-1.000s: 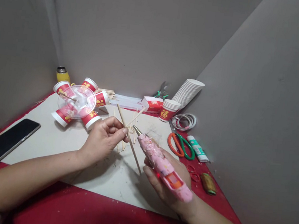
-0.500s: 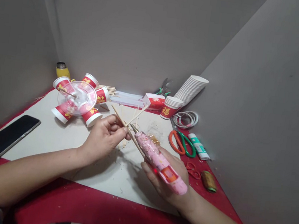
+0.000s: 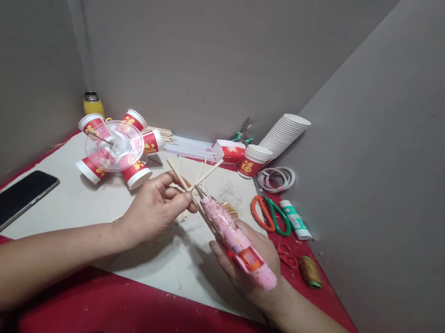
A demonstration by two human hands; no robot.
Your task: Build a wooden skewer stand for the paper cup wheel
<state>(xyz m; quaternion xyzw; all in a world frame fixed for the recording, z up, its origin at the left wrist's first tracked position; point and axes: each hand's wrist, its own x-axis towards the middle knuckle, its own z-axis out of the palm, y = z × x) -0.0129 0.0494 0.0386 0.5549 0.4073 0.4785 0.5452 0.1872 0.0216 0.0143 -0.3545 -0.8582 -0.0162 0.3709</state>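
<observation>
Between its thumb and fingers, my left hand (image 3: 160,202) pinches wooden sticks (image 3: 177,173) that cross in an X above the board. My right hand (image 3: 256,266) is wrapped round a pink hot glue gun (image 3: 234,233), with a small red light glowing on its side. The metal nozzle (image 3: 199,191) points up and left and meets the sticks at the crossing, right by my left thumb. More loose sticks lie on the board behind my hands. To the left stands a wheel of red paper cups (image 3: 95,165) around a clear plastic disc (image 3: 114,147).
A phone (image 3: 6,206) lies at the left. Stacked paper cups (image 3: 284,136), a cable coil (image 3: 276,179), scissors (image 3: 263,214), a white-green tube (image 3: 296,220) and a thread spool (image 3: 310,271) line the right side. A yellow bottle (image 3: 93,104) stands at the back left. Grey walls enclose the table.
Both hands stay almost in place. The crossed sticks have tilted slightly and the upper right tip has shifted a little right. The nozzle remains at the crossing.
</observation>
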